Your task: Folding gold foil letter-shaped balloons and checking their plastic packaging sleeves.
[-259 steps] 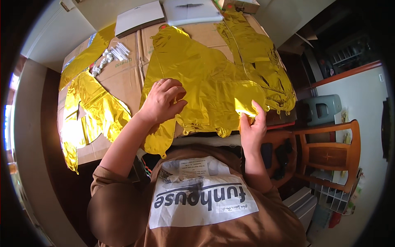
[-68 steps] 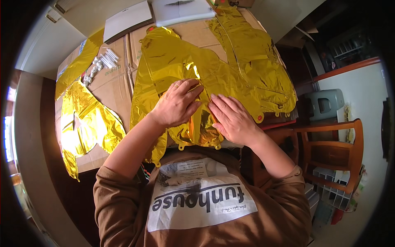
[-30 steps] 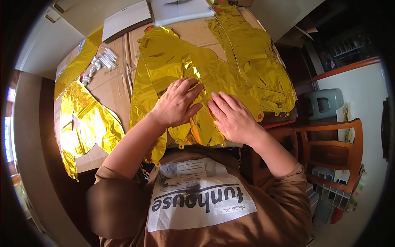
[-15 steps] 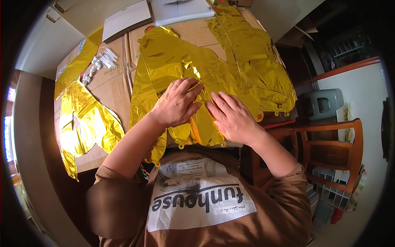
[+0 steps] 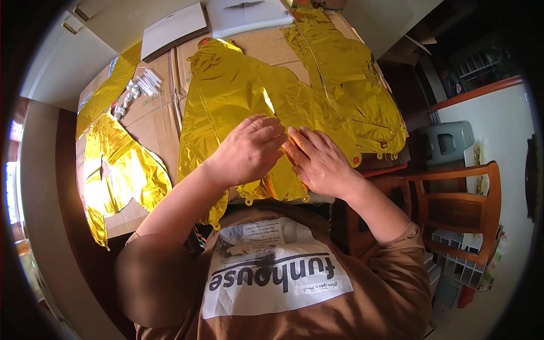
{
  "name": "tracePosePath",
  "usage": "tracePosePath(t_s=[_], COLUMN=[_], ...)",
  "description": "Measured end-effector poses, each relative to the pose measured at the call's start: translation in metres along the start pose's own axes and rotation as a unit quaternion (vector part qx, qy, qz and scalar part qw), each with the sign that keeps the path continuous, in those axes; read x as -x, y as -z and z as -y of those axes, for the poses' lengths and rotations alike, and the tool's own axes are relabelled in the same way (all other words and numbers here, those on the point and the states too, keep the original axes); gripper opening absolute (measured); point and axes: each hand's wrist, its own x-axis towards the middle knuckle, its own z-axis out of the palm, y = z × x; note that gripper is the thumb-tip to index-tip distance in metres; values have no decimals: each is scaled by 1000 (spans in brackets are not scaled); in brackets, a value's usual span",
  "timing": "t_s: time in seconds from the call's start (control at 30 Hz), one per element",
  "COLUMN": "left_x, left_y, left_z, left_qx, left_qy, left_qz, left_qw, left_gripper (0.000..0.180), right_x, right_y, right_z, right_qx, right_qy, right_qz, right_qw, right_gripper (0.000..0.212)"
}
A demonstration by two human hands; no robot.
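A flat, deflated gold foil balloon point(image 5: 226, 85) spreads over the cardboard in front of me, its tabbed edge toward my body. My right hand point(image 5: 323, 164) lies on its near part, fingers stretched out. Beside it, my left hand point(image 5: 249, 148), with a ring on one finger, is curled over the foil. Its fingers are bent and pressed together, and the tips are turned away, so what they hold, if anything, is hidden. Between and below the hands the foil is creased and shiny. More gold foil point(image 5: 345, 73) reaches to the right side, with small tabs along its edge.
Another gold foil piece point(image 5: 119, 164) lies at the left. Near it are several thin white sticks point(image 5: 149, 82) and small whitish lumps point(image 5: 120, 107). A white box point(image 5: 174, 31) and a translucent tray point(image 5: 249, 20) stand at the far edge. A wooden chair point(image 5: 453, 175) is at the right.
My left hand has come nearer to my body and slightly right, its fingers now more curled. The right hand stays almost in place on the foil.
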Motion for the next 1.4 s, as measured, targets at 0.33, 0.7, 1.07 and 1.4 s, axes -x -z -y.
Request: tracePosePath(t_s=[0.33,0.7,1.07,1.4], left_x=[8,11,14,16], left_y=[-12,-13,-14,-14], left_z=[28,29,30,32], left_qx=[-19,34,35,22], left_qy=[25,49,50,43], left_qz=[44,39,37,31], left_qw=[999,997,997,998], left_gripper=[40,47,47,46], right_x=[3,63,32,41], right_y=[-2,-5,-22,-16], right_z=[0,6,-8,-2], right_qx=[-11,-155,12,-17], right_qy=[-9,23,122,137], right_qz=[2,-47,-177,-166], right_qw=[1000,986,977,977], right_gripper=[56,63,26,20])
